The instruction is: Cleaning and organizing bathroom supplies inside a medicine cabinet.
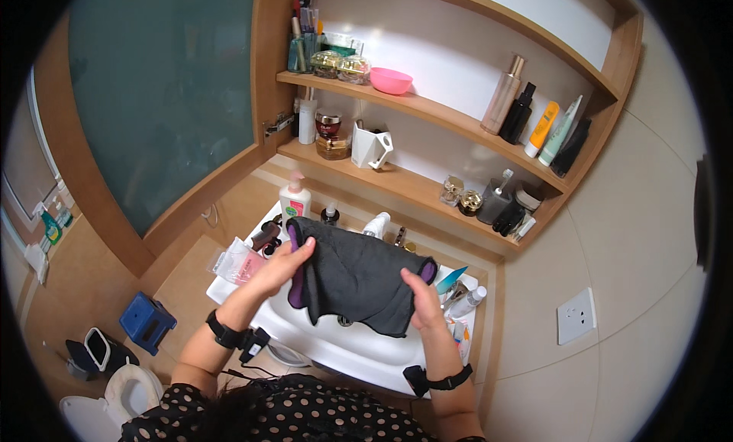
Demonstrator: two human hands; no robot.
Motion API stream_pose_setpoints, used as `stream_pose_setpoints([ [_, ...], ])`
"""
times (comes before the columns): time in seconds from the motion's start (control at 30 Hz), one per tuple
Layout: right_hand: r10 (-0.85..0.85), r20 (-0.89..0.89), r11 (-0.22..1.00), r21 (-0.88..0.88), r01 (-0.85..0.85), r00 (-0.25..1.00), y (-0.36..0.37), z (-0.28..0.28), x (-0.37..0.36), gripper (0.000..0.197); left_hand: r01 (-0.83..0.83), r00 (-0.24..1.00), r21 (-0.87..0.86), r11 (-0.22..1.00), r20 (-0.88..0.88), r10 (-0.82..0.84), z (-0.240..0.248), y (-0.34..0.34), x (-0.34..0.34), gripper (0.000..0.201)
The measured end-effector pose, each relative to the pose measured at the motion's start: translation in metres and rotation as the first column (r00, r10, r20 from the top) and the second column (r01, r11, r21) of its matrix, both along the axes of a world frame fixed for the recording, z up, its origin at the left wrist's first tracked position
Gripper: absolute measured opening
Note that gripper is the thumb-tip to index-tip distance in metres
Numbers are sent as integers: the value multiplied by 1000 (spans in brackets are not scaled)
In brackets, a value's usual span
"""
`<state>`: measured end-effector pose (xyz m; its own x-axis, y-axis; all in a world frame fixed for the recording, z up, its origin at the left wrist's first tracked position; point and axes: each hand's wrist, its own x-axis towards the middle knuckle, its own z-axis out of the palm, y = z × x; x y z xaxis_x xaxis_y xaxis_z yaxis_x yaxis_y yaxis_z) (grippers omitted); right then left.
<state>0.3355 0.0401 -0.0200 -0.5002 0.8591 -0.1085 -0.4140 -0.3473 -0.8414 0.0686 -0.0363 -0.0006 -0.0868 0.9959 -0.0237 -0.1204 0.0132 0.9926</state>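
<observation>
Between both hands I hold a dark grey cloth (359, 270) with purple showing at its edges, stretched over the white sink (343, 350). My left hand (284, 266) grips its left side, thumb on top. On the right side, my right hand (424, 303) pinches the cloth near a purple corner, thumb also on top. The fingers beneath the cloth are mostly hidden. The cloth covers part of the basin and the tap area. A white pump bottle (295, 198) stands behind the cloth's left end, and a white bottle (467, 301) is beside my right hand.
Above the sink is an open wooden cabinet (450, 117) with cosmetics, a pink bowl (391, 81) and a white cup (372, 146). Its glass door (160, 98) swings out to the left. A blue stool (147, 321) and a toilet (134, 392) stand at lower left.
</observation>
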Motion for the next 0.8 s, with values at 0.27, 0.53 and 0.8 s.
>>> stream_pose_setpoints([
  [0.27,-7,-134,999,-40,2,991,34,44,-4,44,72,845,-66,995,533,-26,24,33,63,62],
  [0.53,-371,74,603,777,179,926,29,142,-7,54,695,670,466,547,-144,-728,152,40,71,80],
  [0.8,-646,-618,-78,638,766,449,117,386,98,35,462,870,643,610,-462,-172,234,50,0,69],
])
